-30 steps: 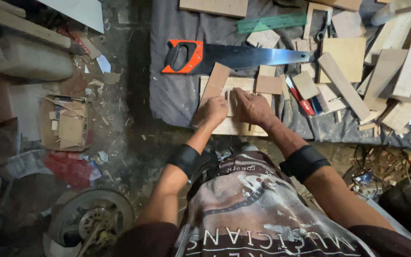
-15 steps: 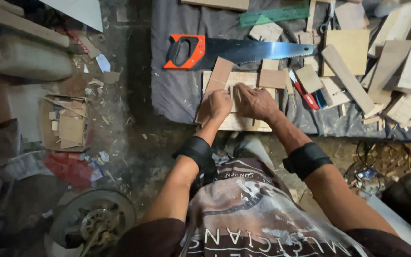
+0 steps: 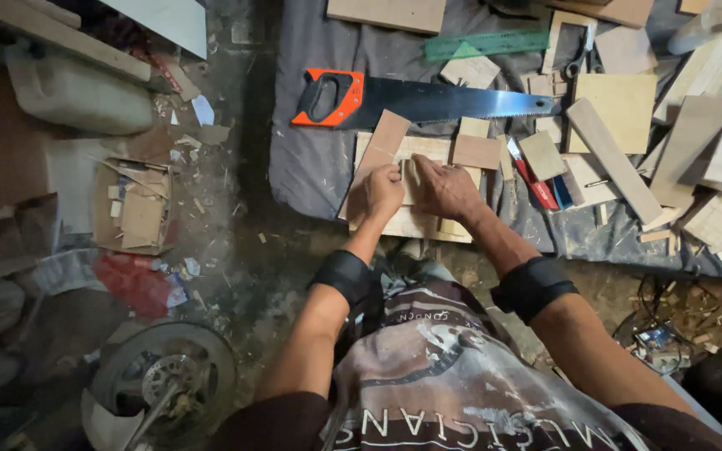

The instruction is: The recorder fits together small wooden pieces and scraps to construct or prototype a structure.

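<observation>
Both hands pinched a small wood piece upright against a pale board on the grey cloth.

The left hand (image 3: pixel 383 190) and right hand (image 3: pixel 444 185) closed narrowly on the small wood piece (image 3: pixel 409 177), apparently steadying it square on the pale board (image 3: pixel 415 224); the handsaw (image 3: pixel 428 102) lay just beyond, within reach on the grey cloth (image 3: pixel 311 167).

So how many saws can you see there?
1. The saw, with an orange and black handle, lies flat on the grey cloth just beyond both hands. More could be hidden under the wood offcuts on the right.
</observation>
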